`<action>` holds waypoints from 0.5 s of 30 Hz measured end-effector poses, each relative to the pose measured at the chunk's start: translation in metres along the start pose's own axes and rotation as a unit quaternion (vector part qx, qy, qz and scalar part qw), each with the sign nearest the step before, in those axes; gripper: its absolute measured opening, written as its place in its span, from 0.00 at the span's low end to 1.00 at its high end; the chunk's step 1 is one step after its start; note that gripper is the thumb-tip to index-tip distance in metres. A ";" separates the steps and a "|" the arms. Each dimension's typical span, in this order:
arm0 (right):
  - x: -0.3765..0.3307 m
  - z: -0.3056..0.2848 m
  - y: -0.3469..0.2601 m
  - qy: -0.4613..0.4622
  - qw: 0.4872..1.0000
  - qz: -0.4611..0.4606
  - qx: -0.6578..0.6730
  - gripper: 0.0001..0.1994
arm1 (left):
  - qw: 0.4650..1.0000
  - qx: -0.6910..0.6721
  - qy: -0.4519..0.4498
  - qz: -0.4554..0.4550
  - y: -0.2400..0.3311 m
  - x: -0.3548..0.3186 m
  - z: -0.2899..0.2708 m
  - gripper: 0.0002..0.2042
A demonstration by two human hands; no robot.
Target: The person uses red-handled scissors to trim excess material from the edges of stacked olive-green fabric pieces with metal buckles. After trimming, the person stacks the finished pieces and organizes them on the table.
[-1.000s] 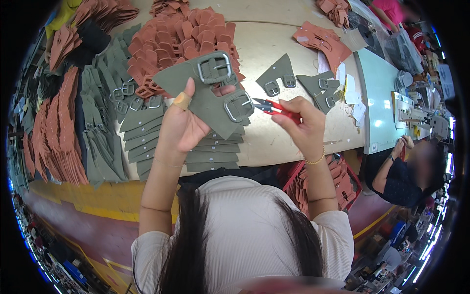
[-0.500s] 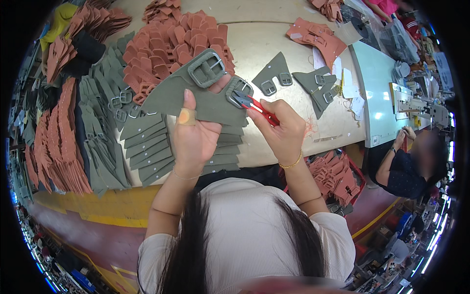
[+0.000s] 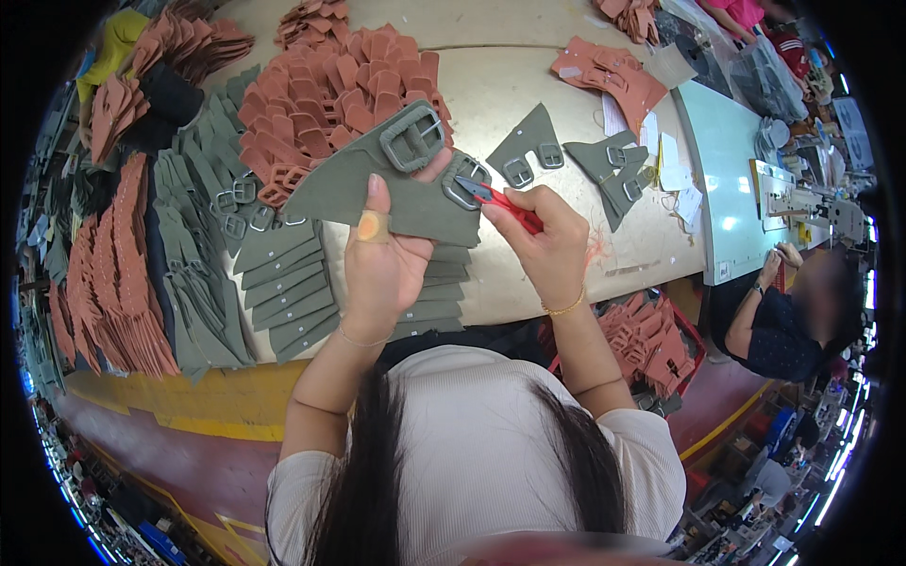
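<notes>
My left hand [image 3: 385, 269] has its thumb on the near face of a grey-green shoe upper [image 3: 344, 193], with its fingers mostly hidden behind. Two silver buckles sit on this piece; one fingertip shows in the gap between them. A pair of red-handled thread snips [image 3: 514, 209] is gripped in my right hand [image 3: 552, 245]. Their dark blades lie over the right buckle [image 3: 464, 184]; whether they touch thread is too small to tell. Below the held upper, similar grey-green pieces [image 3: 288, 294] lie overlapped on the table, partly hidden by my left hand.
Two buckled grey-green uppers [image 3: 517, 146] [image 3: 604, 170] lie to the right. A heap of rust-coloured straps [image 3: 340, 80] stands behind my left hand, with more bundles at far left. A sewing machine [image 3: 835, 215] and a seated person [image 3: 779, 311] are at the right.
The held upper and my left hand have shifted slightly right and toward me. The snips have moved slightly right with it, and their handles look squeezed closer together.
</notes>
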State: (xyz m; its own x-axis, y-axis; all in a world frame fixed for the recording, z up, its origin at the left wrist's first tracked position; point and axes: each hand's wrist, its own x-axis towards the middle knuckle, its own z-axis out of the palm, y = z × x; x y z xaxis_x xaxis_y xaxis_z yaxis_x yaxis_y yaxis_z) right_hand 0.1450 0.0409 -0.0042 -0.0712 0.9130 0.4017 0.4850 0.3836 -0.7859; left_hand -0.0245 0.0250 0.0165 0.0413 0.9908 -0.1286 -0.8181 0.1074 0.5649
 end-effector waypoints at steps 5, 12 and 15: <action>-0.006 0.003 0.010 0.014 0.997 0.046 0.067 0.09 | 0.999 -0.036 0.000 -0.021 0.000 0.002 -0.002 0.26; -0.003 -0.004 0.017 0.078 0.925 0.144 0.342 0.12 | 0.995 -0.087 -0.003 -0.037 0.006 0.004 -0.006 0.26; 0.002 0.005 0.007 0.090 0.936 0.100 0.325 0.16 | 0.996 -0.076 -0.006 -0.046 0.005 0.003 -0.005 0.26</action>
State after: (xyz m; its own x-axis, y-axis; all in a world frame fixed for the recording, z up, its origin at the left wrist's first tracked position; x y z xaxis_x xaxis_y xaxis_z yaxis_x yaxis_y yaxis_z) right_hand 0.1439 0.0463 -0.0106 0.1414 0.9595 0.2436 -0.1645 0.2655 -0.9500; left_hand -0.0314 0.0282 0.0151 0.1266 0.9783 -0.1638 -0.8875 0.1855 0.4219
